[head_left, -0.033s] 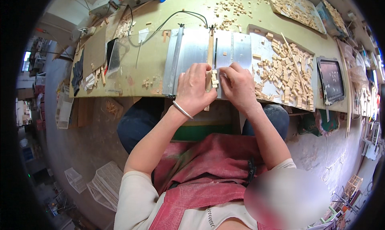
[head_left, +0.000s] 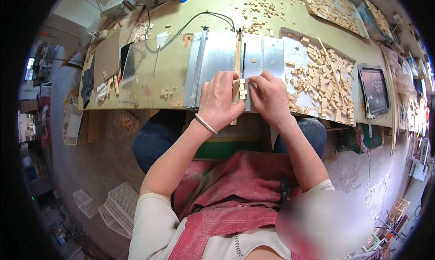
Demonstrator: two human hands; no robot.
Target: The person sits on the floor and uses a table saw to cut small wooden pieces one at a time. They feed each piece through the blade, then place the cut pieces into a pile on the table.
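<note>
Between my hands, several small pale wooden blocks (head_left: 242,89) stand in a short row on a silver metal plate (head_left: 217,56). My left hand (head_left: 221,99) is closed over a long wooden strip (head_left: 238,56) beside the blocks. Its thumb and forefinger reach near the two ends of the row. On the row's other side, my right hand (head_left: 270,97) has its fingers curled in, thumb and forefinger close to the blocks. What its fingertips hold, if anything, is hidden. A narrow dark slot (head_left: 244,60) runs along the plate beyond the blocks.
Right of the plate, a shallow tray (head_left: 290,83) carries a heap of cut blocks (head_left: 331,79) with a thin stick (head_left: 330,63) on top. A black-framed panel (head_left: 374,90) lies farther right. A dark cable (head_left: 186,26) crosses the table (head_left: 172,79) behind the plate.
</note>
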